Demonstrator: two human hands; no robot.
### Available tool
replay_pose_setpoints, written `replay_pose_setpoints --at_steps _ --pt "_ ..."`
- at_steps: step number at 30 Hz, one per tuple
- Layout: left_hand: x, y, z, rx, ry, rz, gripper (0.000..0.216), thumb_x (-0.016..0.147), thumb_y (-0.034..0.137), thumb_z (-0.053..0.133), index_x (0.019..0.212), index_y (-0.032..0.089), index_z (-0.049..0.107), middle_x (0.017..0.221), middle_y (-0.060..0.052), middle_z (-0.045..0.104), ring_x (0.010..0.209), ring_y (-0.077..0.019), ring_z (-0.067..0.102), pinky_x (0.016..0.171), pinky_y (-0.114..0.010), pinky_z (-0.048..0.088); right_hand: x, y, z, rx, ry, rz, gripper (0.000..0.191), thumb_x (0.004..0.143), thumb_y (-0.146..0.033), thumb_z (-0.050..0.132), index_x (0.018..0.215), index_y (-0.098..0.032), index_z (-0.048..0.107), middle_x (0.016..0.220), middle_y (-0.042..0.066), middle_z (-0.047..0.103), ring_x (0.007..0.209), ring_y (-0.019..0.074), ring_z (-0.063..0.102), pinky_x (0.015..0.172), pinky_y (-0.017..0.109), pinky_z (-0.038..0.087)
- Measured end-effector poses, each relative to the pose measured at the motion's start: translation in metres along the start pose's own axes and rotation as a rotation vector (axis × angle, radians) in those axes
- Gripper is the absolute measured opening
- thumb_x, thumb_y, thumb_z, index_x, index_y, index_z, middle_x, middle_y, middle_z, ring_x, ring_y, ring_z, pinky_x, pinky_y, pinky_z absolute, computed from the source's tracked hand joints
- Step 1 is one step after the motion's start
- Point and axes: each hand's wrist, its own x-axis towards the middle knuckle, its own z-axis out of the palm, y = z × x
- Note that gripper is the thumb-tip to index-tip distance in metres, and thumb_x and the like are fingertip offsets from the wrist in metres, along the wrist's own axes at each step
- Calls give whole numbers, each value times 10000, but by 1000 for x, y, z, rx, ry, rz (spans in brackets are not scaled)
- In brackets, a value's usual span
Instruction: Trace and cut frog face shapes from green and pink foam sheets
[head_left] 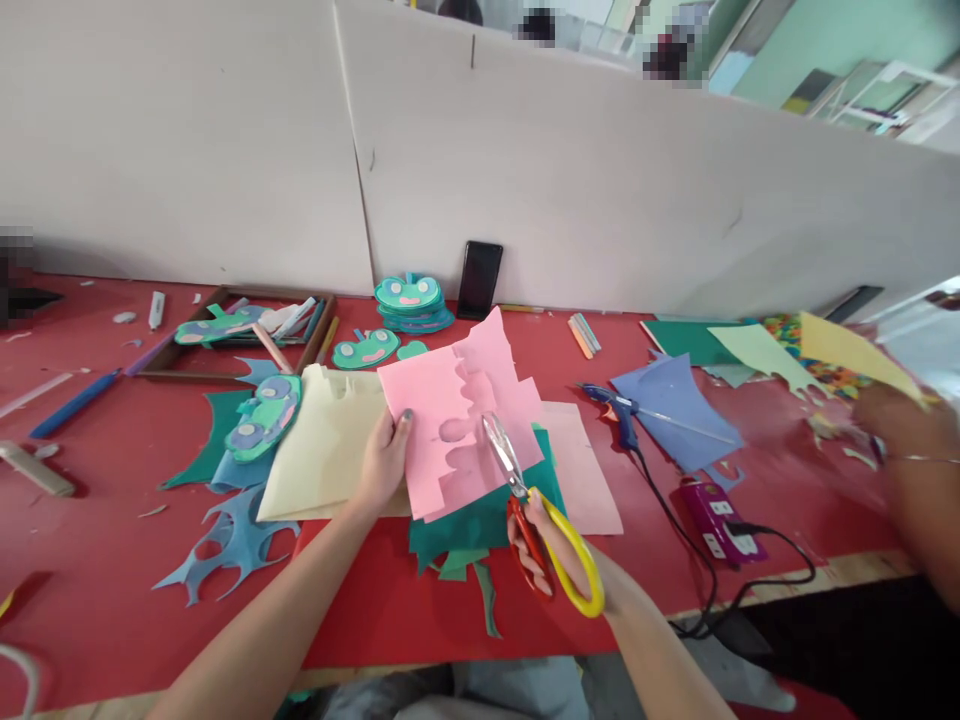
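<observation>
My left hand [386,458] grips the left edge of a pink foam or paper sheet [431,400], thumb on top. Rounded holes and notches run down the sheet's middle. In my right hand [541,545] is a pair of scissors [577,560] with one yellow and one red handle. The scissors' metal blades lie over the pink sheet beside a cut-out; whether they bite into it I cannot tell. Beneath the sheet are a dark green sheet [465,530] and a pale pink sheet [585,470]. A cream sheet [322,450] lies under my left hand.
Frog-like cut-out faces [409,292] are stacked near the white partition [600,200], beside a leaning phone [480,280]. A wooden frame [169,372] holds markers at left. To the right lie a blue glue gun [622,415] and a purple power strip [720,520]. Another person's arm [919,470] reaches in.
</observation>
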Motion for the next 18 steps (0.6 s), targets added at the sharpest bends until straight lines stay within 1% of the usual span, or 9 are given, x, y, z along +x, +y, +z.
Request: replay_pose_setpoints --at_steps 5,8,10,13,18 --pt "-2 3 -1 -25 -17 -37 374 808 506 472 917 165 578 912 -53 654 855 -216 579 689 -281 451 -3 -12 8 -55 28 -10 622 695 -801 344 705 -188 447 434 -84 362 287 44 291 286 175 288" --pt "-2 3 -1 -59 -42 -58 394 798 522 481 922 161 576 930 -61 659 851 -218 585 675 -279 455 -4 -18 9 -115 55 -6 596 712 -780 363 689 -190 442 403 -87 347 272 51 306 277 173 276" --pt "-3 2 -1 -70 -56 -53 415 791 532 485 949 160 579 937 -63 661 857 -221 588 679 -283 459 -3 -17 7 -146 89 -18 577 719 -765 381 690 -192 442 397 -92 337 264 53 305 269 172 271" --pt "-4 2 0 -63 -56 -59 430 781 542 493 954 158 583 932 -64 661 857 -224 591 683 -290 463 -1 -15 4 -177 106 -29 565 714 -761 396 699 -197 433 394 -94 340 263 56 299 266 176 276" --pt "-4 4 1 -95 -73 -93 422 776 541 503 939 158 578 952 -69 660 875 -228 594 682 -290 477 -1 -16 9 -248 142 -34 567 716 -770 372 703 -204 418 402 -91 345 269 58 305 277 181 272"
